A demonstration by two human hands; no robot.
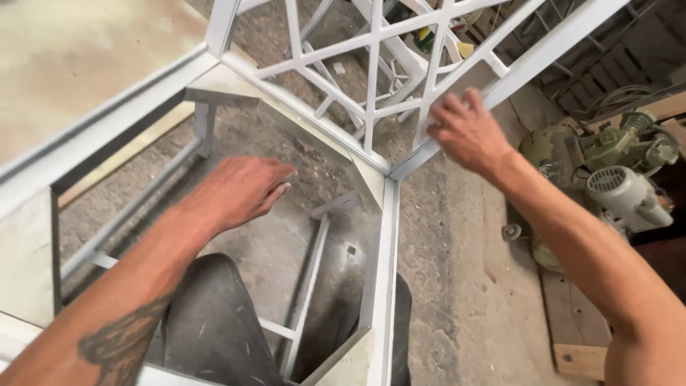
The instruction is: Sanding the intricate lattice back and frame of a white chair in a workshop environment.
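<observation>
Left hand [239, 189]: open, fingers extended, holding nothing, hovering inside the frame [382, 236]. Frame: white-painted, on concrete floor [457, 271] around the person's knee; likely stiff, heavy; best gripped at rails. Right hand [468, 132]: loosely open, fingertips at lattice panel [371, 71], gripping nothing.

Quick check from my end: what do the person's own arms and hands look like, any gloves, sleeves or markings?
Both arms are bare, with no sleeves showing. The left hand and right hand wear no gloves, and I see no rings or watch. The left forearm carries a dark tattoo near the elbow. The right forearm shows no markings.
</observation>
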